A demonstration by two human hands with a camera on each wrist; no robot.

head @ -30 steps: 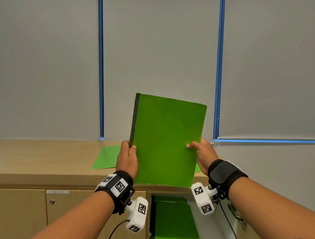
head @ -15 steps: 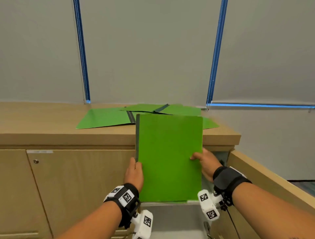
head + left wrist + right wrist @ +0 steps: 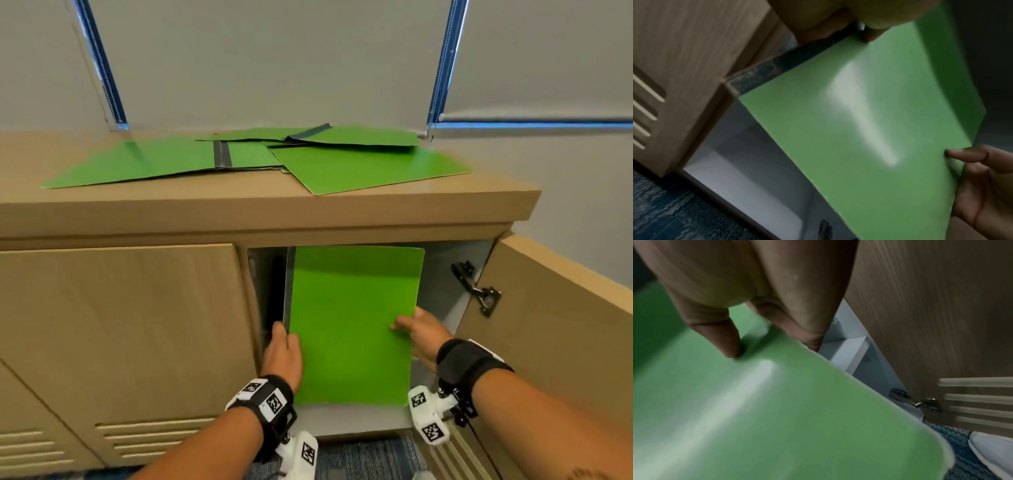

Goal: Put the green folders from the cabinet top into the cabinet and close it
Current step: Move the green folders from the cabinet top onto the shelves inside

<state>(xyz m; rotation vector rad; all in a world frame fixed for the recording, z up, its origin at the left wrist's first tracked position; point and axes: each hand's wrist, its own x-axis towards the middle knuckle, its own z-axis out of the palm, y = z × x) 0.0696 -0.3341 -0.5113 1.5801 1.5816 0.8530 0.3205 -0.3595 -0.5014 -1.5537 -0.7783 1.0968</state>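
Long light-wood cabinet (image 3: 120, 329), right door (image 3: 555, 325) swung open on a grey compartment. Loose flat green folders (image 3: 359, 168) spread on its top. One upright green card folder (image 3: 352, 325) stands in the opening, gaps either side. Left hand (image 3: 282, 356) grips its dark spine; right hand (image 3: 423, 334) pinches the opposite edge. Only the right wrist view shows a white shoe (image 3: 990, 454).

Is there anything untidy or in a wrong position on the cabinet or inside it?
Yes. The green folders on the cabinet top lie in a loose, overlapping pile, one spread open, one corner overhanging the front edge. The cabinet door stands open. The held folder looks upright and undamaged.
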